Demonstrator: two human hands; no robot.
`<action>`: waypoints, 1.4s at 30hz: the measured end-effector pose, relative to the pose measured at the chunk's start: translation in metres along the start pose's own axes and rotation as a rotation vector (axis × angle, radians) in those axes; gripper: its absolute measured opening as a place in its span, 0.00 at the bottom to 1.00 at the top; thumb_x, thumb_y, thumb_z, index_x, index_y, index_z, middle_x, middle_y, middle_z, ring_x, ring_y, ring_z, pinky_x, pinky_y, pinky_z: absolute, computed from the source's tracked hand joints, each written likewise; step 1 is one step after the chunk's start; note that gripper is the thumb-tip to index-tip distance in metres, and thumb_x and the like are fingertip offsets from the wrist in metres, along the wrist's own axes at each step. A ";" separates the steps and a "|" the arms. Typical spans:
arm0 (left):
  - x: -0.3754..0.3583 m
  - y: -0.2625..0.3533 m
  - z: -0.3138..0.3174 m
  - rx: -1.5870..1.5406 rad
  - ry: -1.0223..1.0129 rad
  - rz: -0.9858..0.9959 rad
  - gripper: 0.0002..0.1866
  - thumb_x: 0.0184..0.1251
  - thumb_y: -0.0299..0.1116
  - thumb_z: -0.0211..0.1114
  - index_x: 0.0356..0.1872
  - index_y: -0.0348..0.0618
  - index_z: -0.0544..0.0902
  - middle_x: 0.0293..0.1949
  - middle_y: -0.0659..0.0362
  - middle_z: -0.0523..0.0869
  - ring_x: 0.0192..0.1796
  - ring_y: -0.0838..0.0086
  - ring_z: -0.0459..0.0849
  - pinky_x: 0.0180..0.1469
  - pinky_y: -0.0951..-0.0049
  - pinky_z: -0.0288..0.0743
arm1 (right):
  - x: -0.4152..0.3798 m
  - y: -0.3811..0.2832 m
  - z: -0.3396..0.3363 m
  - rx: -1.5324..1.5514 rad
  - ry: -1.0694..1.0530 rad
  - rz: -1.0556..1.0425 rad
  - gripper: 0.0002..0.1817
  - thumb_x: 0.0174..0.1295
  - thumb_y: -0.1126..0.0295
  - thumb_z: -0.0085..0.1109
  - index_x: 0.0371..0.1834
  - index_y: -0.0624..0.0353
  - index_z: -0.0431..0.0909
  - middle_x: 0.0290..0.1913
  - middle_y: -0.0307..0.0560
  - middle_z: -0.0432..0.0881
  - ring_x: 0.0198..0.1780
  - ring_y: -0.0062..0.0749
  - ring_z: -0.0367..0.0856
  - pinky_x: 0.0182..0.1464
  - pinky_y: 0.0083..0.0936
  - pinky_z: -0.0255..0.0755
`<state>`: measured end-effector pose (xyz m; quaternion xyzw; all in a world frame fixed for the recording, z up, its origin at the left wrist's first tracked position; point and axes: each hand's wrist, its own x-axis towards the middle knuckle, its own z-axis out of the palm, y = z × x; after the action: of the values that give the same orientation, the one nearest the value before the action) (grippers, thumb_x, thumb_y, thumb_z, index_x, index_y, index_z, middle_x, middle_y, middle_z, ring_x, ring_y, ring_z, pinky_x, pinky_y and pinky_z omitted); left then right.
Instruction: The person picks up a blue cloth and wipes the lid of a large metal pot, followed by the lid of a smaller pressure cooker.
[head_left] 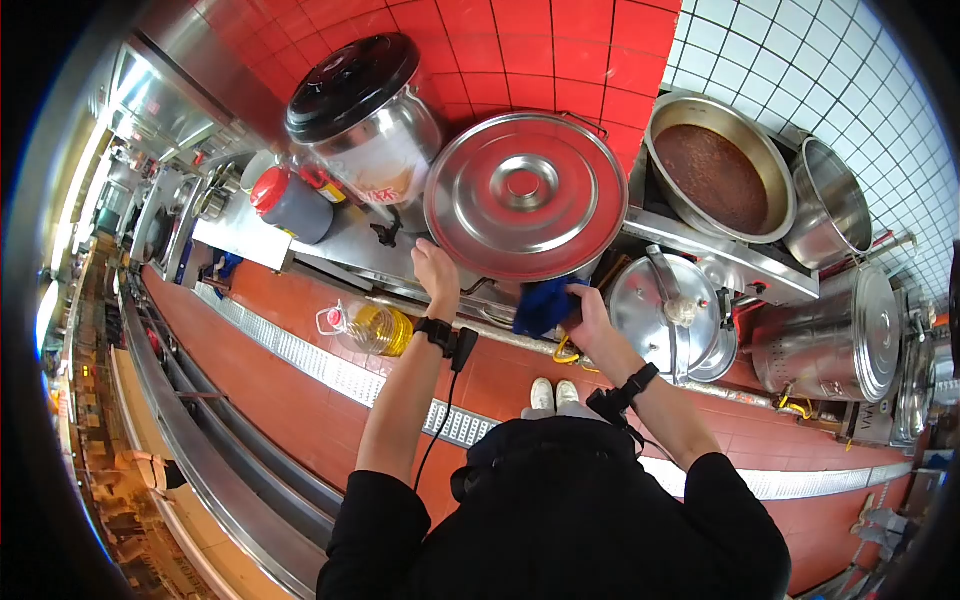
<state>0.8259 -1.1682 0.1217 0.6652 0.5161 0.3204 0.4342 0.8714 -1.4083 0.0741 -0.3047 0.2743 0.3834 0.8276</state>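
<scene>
Standing on a steel counter (352, 240) beside a red-tiled wall (530, 50), a large, round, lidded steel pot (525, 215) is flanked by both hands: a crumpled dark-blue cloth (543, 306) is clasped by the right hand (588, 318); whether anything is gripped by the half-curled left hand (436, 272) cannot be told.

Lidded pot (525, 195) upper centre. Left hand (436, 272) at its lower-left rim; right hand (590, 318) at lower right, cloth (543, 306) in fingers. Dispenser (375, 130) left of pot, jar (300, 208) farther left, both on counter (350, 252). Basin (778, 180) upper right, deep pot (835, 200) just right of it. Pressure cooker (638, 320) below basin. Oil jug (378, 328) on floor (235, 385), left of centre.
</scene>
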 end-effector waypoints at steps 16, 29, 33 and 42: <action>0.004 -0.006 -0.001 0.048 -0.019 0.015 0.32 0.81 0.51 0.37 0.54 0.29 0.79 0.55 0.32 0.82 0.60 0.35 0.77 0.63 0.48 0.68 | 0.079 0.067 -0.045 -0.219 0.326 -0.149 0.19 0.61 0.75 0.58 0.56 0.61 0.72 0.52 0.53 0.79 0.53 0.45 0.80 0.46 0.49 0.79; -0.003 0.009 -0.007 -0.032 -0.062 -0.021 0.26 0.79 0.50 0.43 0.49 0.30 0.74 0.51 0.32 0.83 0.55 0.35 0.79 0.58 0.47 0.70 | -0.026 -0.053 -0.026 0.040 -0.119 -0.413 0.12 0.67 0.65 0.56 0.51 0.51 0.79 0.45 0.40 0.85 0.48 0.34 0.84 0.58 0.36 0.77; -0.001 0.007 -0.004 -0.062 -0.045 0.010 0.25 0.76 0.50 0.51 0.48 0.32 0.72 0.46 0.36 0.83 0.51 0.40 0.80 0.56 0.50 0.70 | -0.083 -0.086 0.026 -0.322 -0.070 -0.805 0.16 0.69 0.72 0.59 0.60 0.57 0.77 0.46 0.40 0.85 0.46 0.24 0.83 0.52 0.28 0.78; -0.006 0.007 -0.009 0.008 -0.038 0.214 0.19 0.74 0.46 0.57 0.50 0.38 0.74 0.50 0.38 0.76 0.52 0.42 0.77 0.56 0.51 0.70 | -0.065 -0.030 0.106 -2.109 -0.437 -1.182 0.20 0.59 0.68 0.60 0.57 0.49 0.81 0.51 0.49 0.81 0.56 0.48 0.78 0.59 0.44 0.72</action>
<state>0.8197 -1.1730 0.1320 0.7242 0.4350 0.3503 0.4045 0.8827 -1.3789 0.1978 -0.8317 -0.4945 0.0266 0.2512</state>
